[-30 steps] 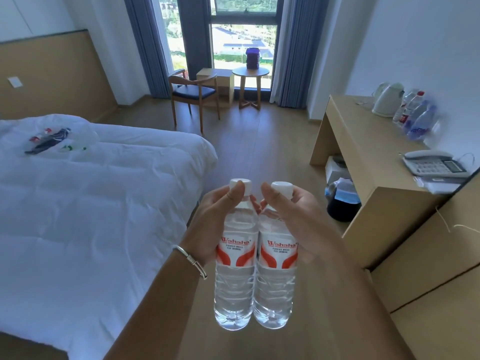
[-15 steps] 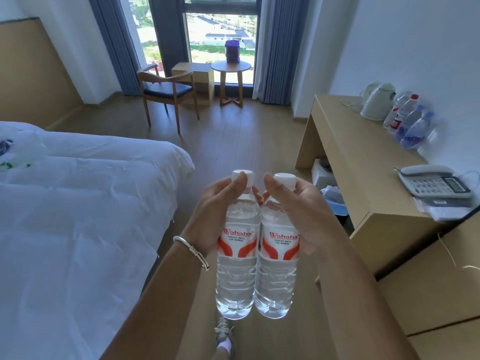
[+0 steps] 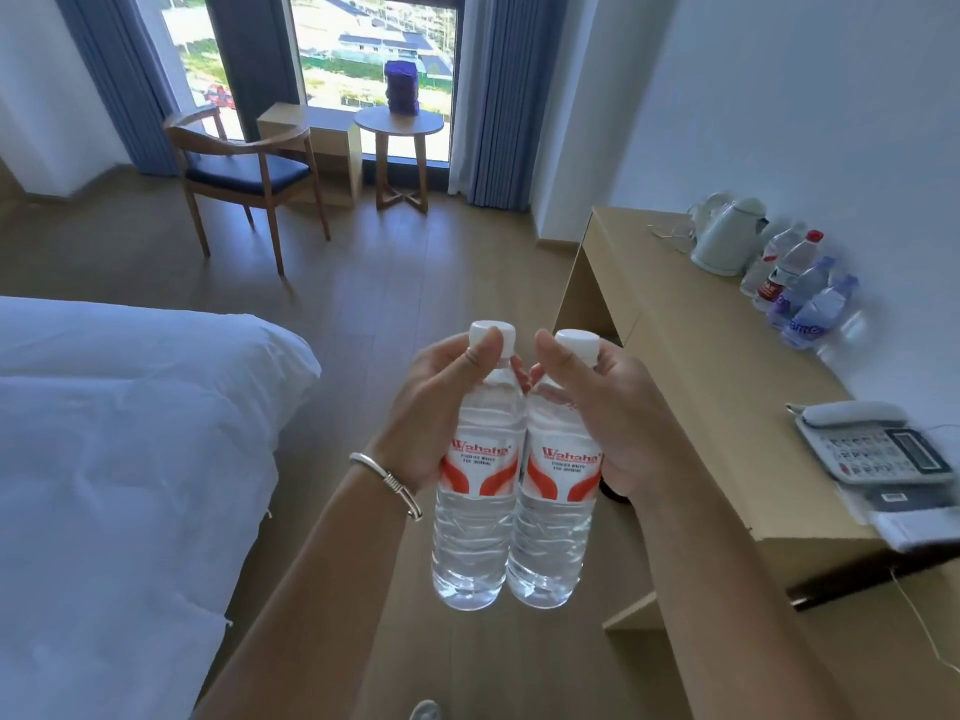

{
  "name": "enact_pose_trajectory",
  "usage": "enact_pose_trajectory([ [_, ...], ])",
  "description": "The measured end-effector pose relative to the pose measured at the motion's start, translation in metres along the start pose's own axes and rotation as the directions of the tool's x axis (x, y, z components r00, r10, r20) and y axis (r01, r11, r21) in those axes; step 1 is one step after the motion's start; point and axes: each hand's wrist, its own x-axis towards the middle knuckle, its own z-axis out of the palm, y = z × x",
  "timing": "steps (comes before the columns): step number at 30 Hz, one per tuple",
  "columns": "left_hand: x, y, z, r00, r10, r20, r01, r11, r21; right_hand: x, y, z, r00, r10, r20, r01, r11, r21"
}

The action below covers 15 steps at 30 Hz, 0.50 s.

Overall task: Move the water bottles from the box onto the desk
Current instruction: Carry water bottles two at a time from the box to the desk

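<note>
I hold two clear water bottles with white caps and red-and-white labels side by side in mid-air, above the floor. My left hand (image 3: 431, 407) grips the upper part of the left bottle (image 3: 475, 511). My right hand (image 3: 613, 407) grips the right bottle (image 3: 553, 517) the same way. The two bottles touch each other. The light wooden desk (image 3: 691, 366) stands to the right of my hands, against the white wall. No box is in view.
On the desk stand a white kettle (image 3: 724, 236), several water bottles (image 3: 800, 291) by the wall and a telephone (image 3: 878, 441) near its front end. A white bed (image 3: 119, 459) fills the left. A chair (image 3: 244, 174) and a round side table (image 3: 397, 148) stand by the window.
The view has moved forward and swung right: the desk is closer and larger, the bed has slid left. Both hands still hold the bottles the same way.
</note>
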Motion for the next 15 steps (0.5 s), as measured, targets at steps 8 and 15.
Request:
enact_pose_trajectory([
  [8,0.095,-0.003,-0.018,1.0,-0.009,0.0,0.009,1.0,0.029,0.097,0.004,-0.012,1.0,-0.008,-0.001,0.008,1.0,0.012],
  [15,0.2,-0.019,-0.012,1.0,0.013,-0.009,-0.013,0.999,0.033,0.201,0.009,-0.053,0.997,-0.042,0.062,0.038,0.997,0.069],
])
